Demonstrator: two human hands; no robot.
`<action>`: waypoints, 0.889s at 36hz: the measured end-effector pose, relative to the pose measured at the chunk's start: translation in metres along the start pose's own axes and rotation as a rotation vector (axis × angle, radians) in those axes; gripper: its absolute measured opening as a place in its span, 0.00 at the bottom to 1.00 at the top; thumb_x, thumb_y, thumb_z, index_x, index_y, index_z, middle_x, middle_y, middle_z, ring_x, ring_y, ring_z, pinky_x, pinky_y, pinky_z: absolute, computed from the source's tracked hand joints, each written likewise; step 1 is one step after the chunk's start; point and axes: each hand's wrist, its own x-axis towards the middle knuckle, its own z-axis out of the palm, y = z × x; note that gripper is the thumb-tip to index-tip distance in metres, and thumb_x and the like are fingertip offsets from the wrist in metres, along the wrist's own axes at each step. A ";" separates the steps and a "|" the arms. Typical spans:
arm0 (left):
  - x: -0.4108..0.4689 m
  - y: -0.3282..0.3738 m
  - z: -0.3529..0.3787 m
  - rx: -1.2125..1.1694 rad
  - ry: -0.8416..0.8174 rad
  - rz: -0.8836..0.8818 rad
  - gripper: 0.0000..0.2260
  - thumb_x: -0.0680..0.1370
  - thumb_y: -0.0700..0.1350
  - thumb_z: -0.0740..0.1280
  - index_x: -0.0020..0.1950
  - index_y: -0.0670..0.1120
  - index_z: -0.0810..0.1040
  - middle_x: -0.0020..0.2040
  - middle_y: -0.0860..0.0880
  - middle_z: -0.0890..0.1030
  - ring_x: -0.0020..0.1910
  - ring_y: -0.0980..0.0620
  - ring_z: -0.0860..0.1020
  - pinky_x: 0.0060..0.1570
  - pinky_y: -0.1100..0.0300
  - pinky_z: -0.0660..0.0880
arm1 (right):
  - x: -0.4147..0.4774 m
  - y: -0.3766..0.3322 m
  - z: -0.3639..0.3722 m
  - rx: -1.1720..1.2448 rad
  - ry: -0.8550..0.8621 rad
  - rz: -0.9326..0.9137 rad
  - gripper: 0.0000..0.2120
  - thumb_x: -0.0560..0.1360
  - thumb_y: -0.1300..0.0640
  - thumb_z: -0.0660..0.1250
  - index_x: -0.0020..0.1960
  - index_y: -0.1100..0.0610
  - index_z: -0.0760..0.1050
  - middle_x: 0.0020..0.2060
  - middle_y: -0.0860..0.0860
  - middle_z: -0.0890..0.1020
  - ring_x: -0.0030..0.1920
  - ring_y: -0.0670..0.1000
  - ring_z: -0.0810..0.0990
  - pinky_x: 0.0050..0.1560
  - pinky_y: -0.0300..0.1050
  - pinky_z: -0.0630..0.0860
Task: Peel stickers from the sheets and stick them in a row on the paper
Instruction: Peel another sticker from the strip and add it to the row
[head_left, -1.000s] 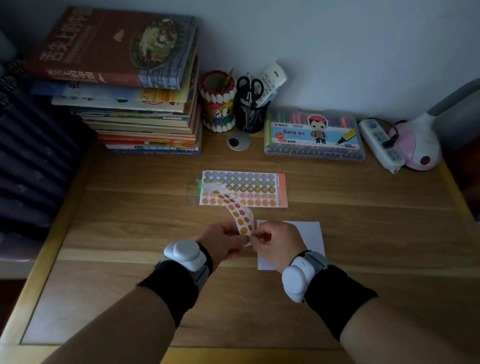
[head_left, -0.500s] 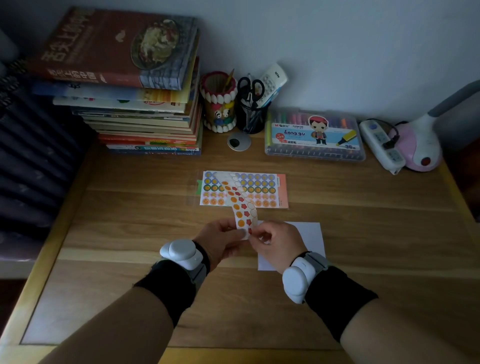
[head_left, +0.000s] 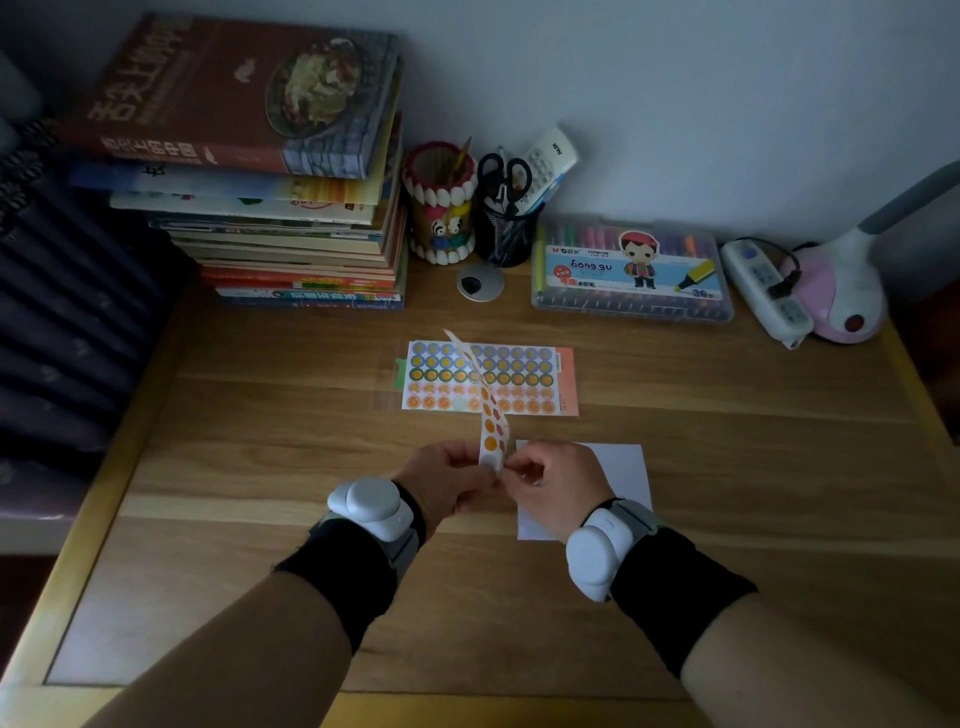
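Note:
A narrow sticker strip (head_left: 488, 410) with orange and red dots stands nearly upright above the wooden desk (head_left: 260, 467). My left hand (head_left: 447, 480) grips its lower end. My right hand (head_left: 550, 486) pinches at the same lower end, fingertips against the strip. Beyond them a full sticker sheet (head_left: 519, 379) of round stickers lies flat on the desk. A white paper (head_left: 623, 467) lies under and to the right of my right hand, partly covered by it. No sticker shows on the visible part of the paper.
A tall stack of books (head_left: 270, 197) stands at the back left. Two pen holders (head_left: 441, 208) with scissors, a marker box (head_left: 628, 270), a power strip (head_left: 769, 291) and a pink lamp (head_left: 841, 291) line the back wall.
The strip has swung from leaning left to standing almost straight up. Both hands stayed at its lower end, barely shifting.

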 end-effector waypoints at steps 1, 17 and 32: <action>0.000 0.000 0.000 -0.008 -0.002 0.000 0.05 0.74 0.36 0.69 0.44 0.46 0.82 0.44 0.43 0.80 0.45 0.45 0.73 0.34 0.60 0.70 | 0.000 0.000 0.000 0.003 -0.003 0.001 0.04 0.70 0.54 0.70 0.41 0.53 0.82 0.37 0.46 0.83 0.38 0.45 0.79 0.42 0.37 0.74; -0.001 0.013 0.010 -0.167 0.018 0.067 0.06 0.76 0.35 0.66 0.43 0.45 0.78 0.35 0.50 0.81 0.33 0.56 0.80 0.35 0.62 0.78 | 0.001 -0.002 -0.007 0.088 0.152 -0.065 0.02 0.69 0.57 0.72 0.41 0.54 0.81 0.36 0.46 0.81 0.36 0.43 0.77 0.40 0.37 0.75; -0.003 0.016 0.010 -0.200 0.033 0.035 0.04 0.75 0.37 0.69 0.43 0.45 0.79 0.39 0.47 0.83 0.35 0.55 0.82 0.35 0.63 0.78 | 0.003 -0.006 -0.009 0.093 0.162 -0.087 0.04 0.69 0.57 0.73 0.43 0.55 0.82 0.37 0.47 0.83 0.36 0.44 0.79 0.42 0.41 0.78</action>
